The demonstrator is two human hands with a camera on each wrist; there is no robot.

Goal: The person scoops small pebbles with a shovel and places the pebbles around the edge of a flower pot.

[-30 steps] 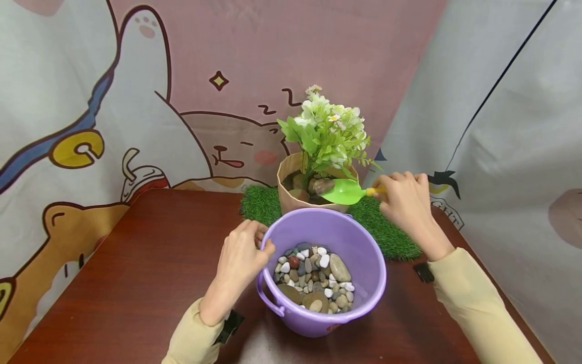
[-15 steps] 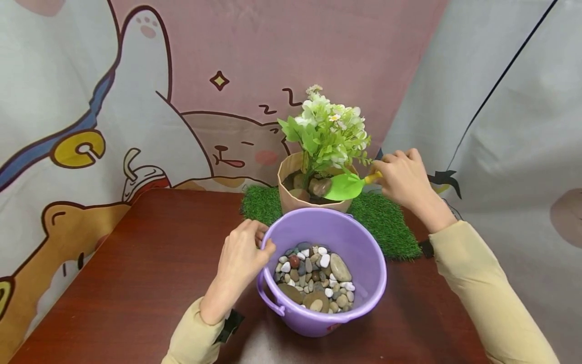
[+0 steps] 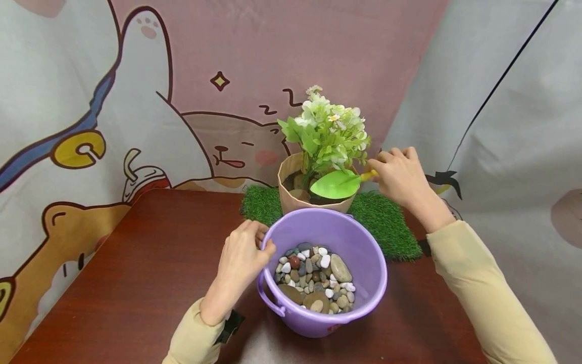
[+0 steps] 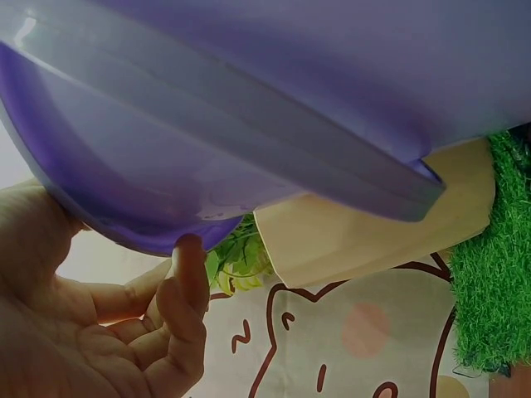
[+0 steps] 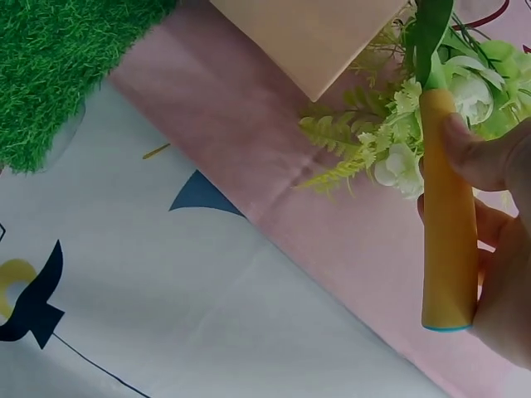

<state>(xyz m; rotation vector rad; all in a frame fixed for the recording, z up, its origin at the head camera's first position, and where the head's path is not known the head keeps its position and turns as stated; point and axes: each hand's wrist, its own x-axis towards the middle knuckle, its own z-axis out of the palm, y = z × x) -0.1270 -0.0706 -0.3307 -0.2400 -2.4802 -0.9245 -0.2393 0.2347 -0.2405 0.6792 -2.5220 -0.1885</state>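
Observation:
My right hand [image 3: 402, 177] holds a small garden trowel by its yellow handle [image 5: 450, 224], thumb along one side. The trowel's green blade [image 3: 336, 185] lies over the mouth of the beige flower pot [image 3: 300, 202], its rounded back facing up, and covers part of the stones inside. White artificial flowers [image 3: 334, 121] with green leaves rise from the pot. My left hand [image 3: 243, 253] pinches the left rim of a purple bucket [image 3: 368, 242], thumb inside in the head view. Mixed pebbles [image 3: 313, 273], white, grey and brown, cover the bucket's bottom.
Pot and bucket stand close together, the pot on an artificial grass mat [image 3: 386, 227]. The bucket's handle [image 3: 271, 301] hangs down its left side. Beneath is a dark red wooden table [image 3: 150, 273], with a printed cloth [image 3: 254, 60] behind it and along the sides.
My right hand has tilted the trowel over and moved it slightly left, turning its hollow side down. The brown stone at its tip is now hidden behind the blade. My left hand stays put.

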